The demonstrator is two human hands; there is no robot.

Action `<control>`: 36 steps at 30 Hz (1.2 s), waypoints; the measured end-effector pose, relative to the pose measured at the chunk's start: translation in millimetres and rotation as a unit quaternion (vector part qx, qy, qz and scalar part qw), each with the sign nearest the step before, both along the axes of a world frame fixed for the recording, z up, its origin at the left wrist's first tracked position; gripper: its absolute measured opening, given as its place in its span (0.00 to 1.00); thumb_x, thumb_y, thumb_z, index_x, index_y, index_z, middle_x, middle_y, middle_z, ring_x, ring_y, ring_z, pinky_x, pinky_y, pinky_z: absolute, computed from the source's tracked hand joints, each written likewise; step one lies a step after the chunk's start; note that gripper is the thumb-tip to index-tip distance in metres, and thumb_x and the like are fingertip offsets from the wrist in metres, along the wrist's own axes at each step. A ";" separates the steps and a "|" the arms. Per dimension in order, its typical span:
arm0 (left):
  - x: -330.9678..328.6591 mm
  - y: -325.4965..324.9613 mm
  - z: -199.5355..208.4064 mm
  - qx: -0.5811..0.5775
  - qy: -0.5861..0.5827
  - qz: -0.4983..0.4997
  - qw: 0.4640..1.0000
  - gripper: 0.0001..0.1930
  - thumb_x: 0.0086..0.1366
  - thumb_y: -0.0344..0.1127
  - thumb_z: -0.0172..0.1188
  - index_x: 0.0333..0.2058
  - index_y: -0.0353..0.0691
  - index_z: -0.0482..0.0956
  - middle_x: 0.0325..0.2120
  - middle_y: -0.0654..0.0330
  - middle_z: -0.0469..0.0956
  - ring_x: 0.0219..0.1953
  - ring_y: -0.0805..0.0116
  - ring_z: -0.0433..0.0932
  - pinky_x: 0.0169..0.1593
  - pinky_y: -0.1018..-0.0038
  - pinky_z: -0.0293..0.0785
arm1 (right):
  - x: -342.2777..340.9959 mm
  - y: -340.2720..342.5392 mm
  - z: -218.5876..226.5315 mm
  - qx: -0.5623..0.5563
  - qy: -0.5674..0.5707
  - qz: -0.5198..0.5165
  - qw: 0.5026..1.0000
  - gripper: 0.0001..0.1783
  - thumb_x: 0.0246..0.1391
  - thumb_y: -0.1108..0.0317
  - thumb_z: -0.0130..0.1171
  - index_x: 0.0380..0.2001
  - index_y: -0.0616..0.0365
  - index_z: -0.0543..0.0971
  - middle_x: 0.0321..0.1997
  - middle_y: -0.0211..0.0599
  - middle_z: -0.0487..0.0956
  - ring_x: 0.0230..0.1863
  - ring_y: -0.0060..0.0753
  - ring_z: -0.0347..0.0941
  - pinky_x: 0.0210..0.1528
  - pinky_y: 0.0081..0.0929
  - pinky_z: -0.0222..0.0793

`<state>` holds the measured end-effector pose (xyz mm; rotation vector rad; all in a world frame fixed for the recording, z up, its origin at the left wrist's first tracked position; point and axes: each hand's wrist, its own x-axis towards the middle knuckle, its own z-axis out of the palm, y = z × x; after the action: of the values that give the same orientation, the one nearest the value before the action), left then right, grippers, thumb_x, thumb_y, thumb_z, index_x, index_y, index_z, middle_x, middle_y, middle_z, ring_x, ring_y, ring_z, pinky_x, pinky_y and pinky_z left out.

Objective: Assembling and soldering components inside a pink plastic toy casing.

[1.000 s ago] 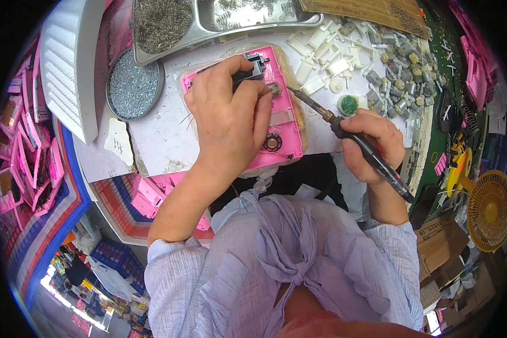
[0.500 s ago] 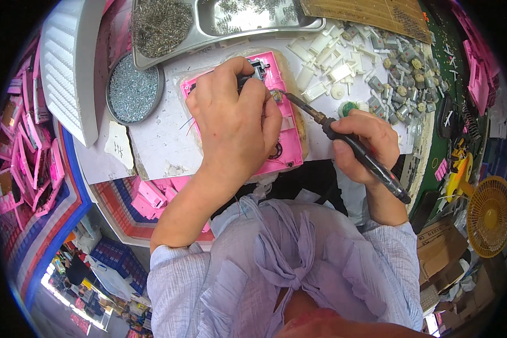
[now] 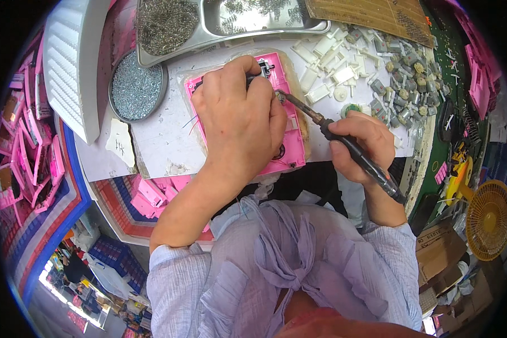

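A pink plastic housing (image 3: pixel 289 151) lies on a pad on the bench in front of me. My left hand (image 3: pixel 235 115) rests over it with curled fingers, covering much of its inside; what the fingertips pinch is hidden. Beside the thumb and forefinger a dark part with a silvery end (image 3: pixel 263 69) shows. My right hand (image 3: pixel 366 143) is closed round the black handle of a soldering iron (image 3: pixel 352 147). The iron's tip points left and meets, or nearly meets, a small metal part (image 3: pixel 280 96) in the housing next to my left fingers.
A round dish of small screws (image 3: pixel 135 87) stands left of the housing, with a metal tray (image 3: pixel 239 40) of springs behind. White plastic parts (image 3: pixel 343 73) and small motors (image 3: pixel 414 84) lie heaped at right. Pink shells (image 3: pixel 31 152) pile up far left; a yellow fan (image 3: pixel 489 219) stands right.
The whole view has shifted slightly. My right hand with the iron has moved a little left and down, its tip staying by the small metal part. My left hand keeps its curled pose.
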<state>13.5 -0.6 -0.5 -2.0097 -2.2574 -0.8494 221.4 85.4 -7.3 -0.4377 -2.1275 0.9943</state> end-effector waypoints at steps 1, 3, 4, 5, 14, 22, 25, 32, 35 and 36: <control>0.1 -0.2 0.1 -0.001 0.002 0.001 1.000 0.09 0.50 0.30 0.66 0.31 0.43 0.78 0.47 0.55 0.73 0.46 0.51 0.69 0.50 0.57 0.61 | 1.8 0.2 -0.1 0.002 0.003 -0.002 1.000 0.14 0.47 0.75 0.69 0.39 0.63 0.81 0.20 0.35 0.77 0.17 0.31 0.71 0.20 0.27 0.64; 0.0 -0.2 -0.2 0.005 0.006 0.001 1.000 0.09 0.50 0.30 0.66 0.31 0.41 0.78 0.47 0.56 0.73 0.45 0.52 0.69 0.49 0.57 0.60 | 5.0 0.3 -1.0 0.005 0.009 -0.005 1.000 0.13 0.47 0.75 0.68 0.39 0.63 0.81 0.21 0.35 0.77 0.17 0.31 0.70 0.20 0.27 0.64; 0.0 0.5 -0.4 0.013 0.010 -0.002 1.000 0.08 0.49 0.30 0.65 0.30 0.40 0.78 0.46 0.56 0.73 0.44 0.53 0.70 0.48 0.57 0.60 | 5.0 0.1 -1.3 0.010 0.017 -0.009 1.000 0.13 0.47 0.75 0.68 0.39 0.63 0.81 0.21 0.36 0.77 0.17 0.31 0.70 0.20 0.27 0.64; 0.1 0.8 -0.2 0.020 0.013 -0.004 1.000 0.08 0.49 0.30 0.65 0.29 0.38 0.77 0.45 0.56 0.73 0.43 0.54 0.70 0.47 0.58 0.60 | 4.7 0.2 -1.8 0.015 0.024 -0.014 0.999 0.13 0.47 0.75 0.68 0.39 0.63 0.81 0.21 0.36 0.77 0.17 0.31 0.70 0.20 0.27 0.64; 0.6 0.1 3.9 -0.009 0.019 0.000 1.000 0.09 0.50 0.32 0.67 0.31 0.43 0.78 0.47 0.57 0.73 0.46 0.53 0.70 0.49 0.58 0.60 | 6.1 1.9 5.0 0.021 0.023 -0.013 0.999 0.14 0.47 0.75 0.67 0.39 0.64 0.80 0.22 0.36 0.78 0.17 0.30 0.70 0.20 0.26 0.64; 1.6 -0.1 7.6 -0.023 0.024 -0.003 0.999 0.09 0.51 0.32 0.67 0.33 0.42 0.79 0.47 0.56 0.73 0.48 0.53 0.71 0.51 0.58 0.59 | 7.9 4.5 6.4 0.031 0.027 -0.016 0.999 0.14 0.47 0.76 0.67 0.40 0.65 0.80 0.22 0.38 0.78 0.17 0.31 0.70 0.20 0.26 0.64; 2.0 0.1 7.6 -0.023 0.030 -0.004 0.999 0.09 0.52 0.32 0.67 0.33 0.42 0.79 0.47 0.56 0.73 0.48 0.53 0.71 0.51 0.58 0.59 | 8.0 5.6 6.8 0.037 0.030 -0.016 0.999 0.14 0.47 0.76 0.67 0.40 0.66 0.80 0.22 0.38 0.78 0.17 0.31 0.70 0.20 0.26 0.64; 2.0 -0.5 9.4 -0.031 0.039 -0.008 0.999 0.09 0.53 0.33 0.67 0.33 0.42 0.79 0.47 0.56 0.74 0.48 0.54 0.72 0.51 0.58 0.59 | 8.5 6.2 8.9 0.043 0.026 -0.019 0.999 0.13 0.47 0.75 0.67 0.39 0.66 0.81 0.21 0.38 0.78 0.17 0.31 0.71 0.20 0.26 0.64; 1.2 -0.8 8.5 -0.027 0.042 -0.008 0.999 0.09 0.53 0.34 0.68 0.33 0.42 0.79 0.47 0.56 0.74 0.48 0.54 0.72 0.51 0.58 0.59 | 8.3 6.3 10.4 0.041 0.021 -0.017 0.999 0.13 0.47 0.75 0.68 0.38 0.65 0.81 0.21 0.37 0.77 0.17 0.32 0.71 0.20 0.26 0.64; 1.2 -1.3 8.4 -0.028 0.041 -0.007 0.999 0.09 0.53 0.34 0.68 0.33 0.42 0.79 0.47 0.56 0.74 0.48 0.54 0.72 0.51 0.58 0.59 | 8.3 6.2 11.0 0.040 0.017 -0.016 0.999 0.13 0.47 0.75 0.68 0.38 0.65 0.81 0.21 0.37 0.77 0.17 0.32 0.71 0.20 0.26 0.64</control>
<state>14.7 -1.9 7.8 -2.0443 -2.2514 -0.6969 229.7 91.7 3.6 -0.4107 -2.1162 0.8896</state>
